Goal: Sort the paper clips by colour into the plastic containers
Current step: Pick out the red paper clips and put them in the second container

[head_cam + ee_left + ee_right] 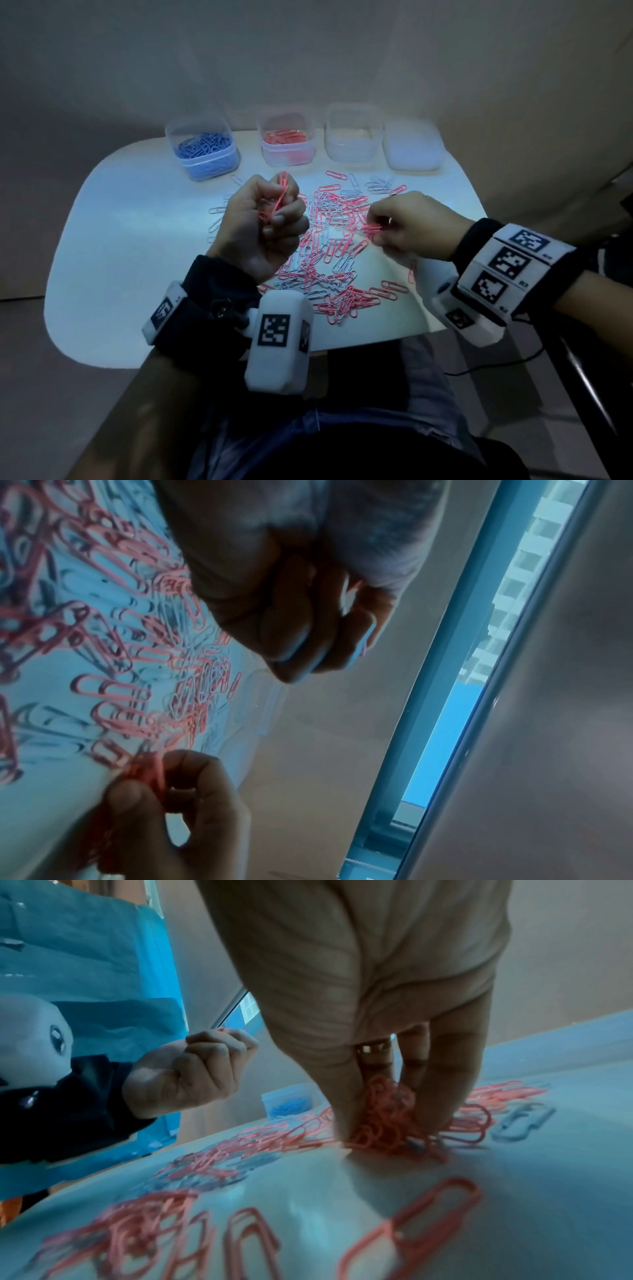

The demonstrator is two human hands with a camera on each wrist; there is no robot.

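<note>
A mixed pile of pink and white paper clips (pixel 329 246) covers the middle of the white table (pixel 137 222). My left hand (pixel 274 219) is raised above the pile's left side, its fingers curled round a bunch of pink clips (pixel 277 198). My right hand (pixel 376 230) is down at the pile's right side and pinches a few pink clips (pixel 371 226). The right wrist view shows the thumb and fingers closed on a tangle of pink clips (pixel 383 1118) on the table. In the left wrist view the left hand (pixel 301 610) is a closed fist.
Four clear plastic containers line the table's far edge: one with blue clips (pixel 202 150), one with pink clips (pixel 286 142), and two with no clips showing (pixel 352 137) (pixel 411 147). The table's left part is bare. My legs are under the near edge.
</note>
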